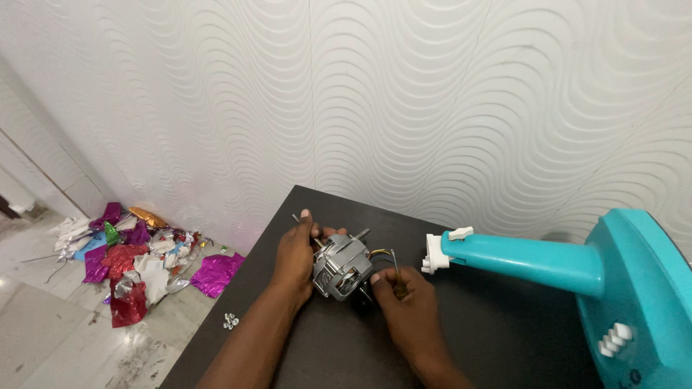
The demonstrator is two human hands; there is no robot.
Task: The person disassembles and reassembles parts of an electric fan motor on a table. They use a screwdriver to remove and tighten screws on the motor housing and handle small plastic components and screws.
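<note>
At the centre of the frame a grey metal motor [342,269] sits on the dark desk [497,331], the left hand [294,258] clamped in a grip on its left side, the right hand [404,297] pinching a thin tool [396,268] just beside its wires (teal fan stand [577,274] at right).

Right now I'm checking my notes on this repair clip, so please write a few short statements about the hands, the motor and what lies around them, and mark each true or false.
1. Both hands are on the small metal motor. True: the left hand grips its left side, the right hand touches its right.
2. The motor rests on a white table. False: the table is dark.
3. A teal fan stand lies to the right of the hands. True.
4. The crumpled foil wrappers lie on the table. False: they are on the floor by the wall.
5. The right hand holds a hammer. False: it pinches a thin tool.
</note>
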